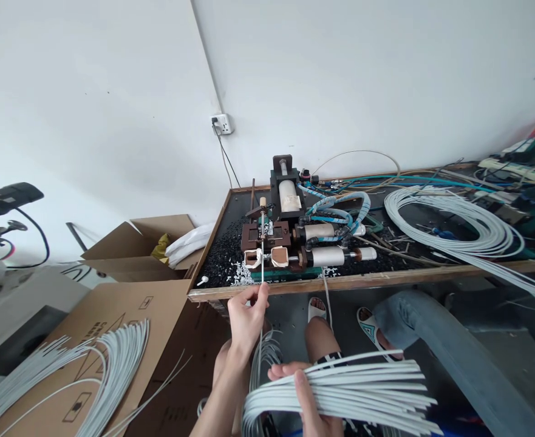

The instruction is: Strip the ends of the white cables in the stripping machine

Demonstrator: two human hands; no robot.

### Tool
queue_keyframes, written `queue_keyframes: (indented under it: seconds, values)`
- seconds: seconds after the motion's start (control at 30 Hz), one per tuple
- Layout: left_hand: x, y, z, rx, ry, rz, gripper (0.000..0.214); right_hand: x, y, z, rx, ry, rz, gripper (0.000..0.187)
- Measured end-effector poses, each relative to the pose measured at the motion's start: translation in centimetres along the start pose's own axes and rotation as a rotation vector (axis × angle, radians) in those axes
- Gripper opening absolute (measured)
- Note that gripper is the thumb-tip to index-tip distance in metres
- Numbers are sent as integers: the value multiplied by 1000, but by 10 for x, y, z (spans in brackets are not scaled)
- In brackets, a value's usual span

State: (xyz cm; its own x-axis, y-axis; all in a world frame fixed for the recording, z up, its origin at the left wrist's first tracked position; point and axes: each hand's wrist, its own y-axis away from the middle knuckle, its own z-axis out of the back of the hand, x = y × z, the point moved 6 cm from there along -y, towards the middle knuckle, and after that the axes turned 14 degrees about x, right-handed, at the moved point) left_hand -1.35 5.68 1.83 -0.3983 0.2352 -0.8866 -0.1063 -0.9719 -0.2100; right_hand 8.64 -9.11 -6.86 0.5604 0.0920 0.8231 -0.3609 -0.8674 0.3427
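My left hand [248, 312] is closed in a pinch at the bench's front edge, thumb and forefinger on a single white cable [262, 273]. This cable runs straight forward between the padded jaws of a pneumatic machine [267, 233]. Its tail hangs below the hand toward my lap. Lower right, my right hand [310, 394] is wrapped around a thick bundle of white cables [371, 388]. The loose ends fan out to the right, and the bundle bends down on the left. Part of the right hand is hidden behind the cables.
A coil of white cable [453, 227] lies on the bench's right. Black and white scraps [226, 249] surround the machine. Another cable bundle [126, 352] rests on cardboard at left, near an open carton [126, 249]. A person's jeans-clad leg [453, 352] is at right.
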Motion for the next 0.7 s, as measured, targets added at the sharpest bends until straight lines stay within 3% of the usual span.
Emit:
queue_keyframes:
  seconds: [0.3, 0.5, 0.7]
  values:
    - [4, 1, -3, 3, 10, 1, 44, 1, -3, 2, 80, 10, 30, 20]
    - [5, -4, -2, 5, 32, 11, 46, -3, -7, -2, 64, 37, -50, 25]
    - [3, -8, -5, 138, 158, 26, 45, -12, -11, -2, 137, 135, -57, 26]
